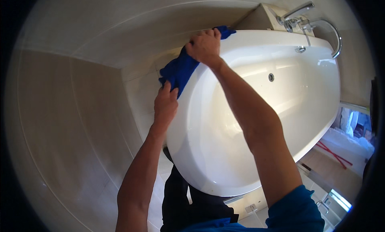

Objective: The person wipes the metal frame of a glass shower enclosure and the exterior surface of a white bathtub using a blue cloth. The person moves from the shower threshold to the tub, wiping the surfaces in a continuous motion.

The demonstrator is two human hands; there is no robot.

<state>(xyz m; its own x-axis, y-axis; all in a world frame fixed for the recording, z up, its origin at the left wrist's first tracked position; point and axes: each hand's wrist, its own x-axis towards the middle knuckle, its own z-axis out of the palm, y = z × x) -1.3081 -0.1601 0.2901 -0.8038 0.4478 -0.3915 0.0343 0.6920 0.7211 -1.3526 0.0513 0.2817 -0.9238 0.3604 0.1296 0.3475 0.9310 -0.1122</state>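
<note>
Blue cloth (179,69) | on white bathtub (256,111) rim | left hand (165,105), right hand (205,47) both clamped on it, apart | best kept taut, pressed flat

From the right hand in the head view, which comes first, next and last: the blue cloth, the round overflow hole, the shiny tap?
1. blue cloth: under the right hand, on the tub's far rim.
2. overflow hole: inside the tub wall, to the right.
3. tap: at the tub's top right corner, farthest.
</note>
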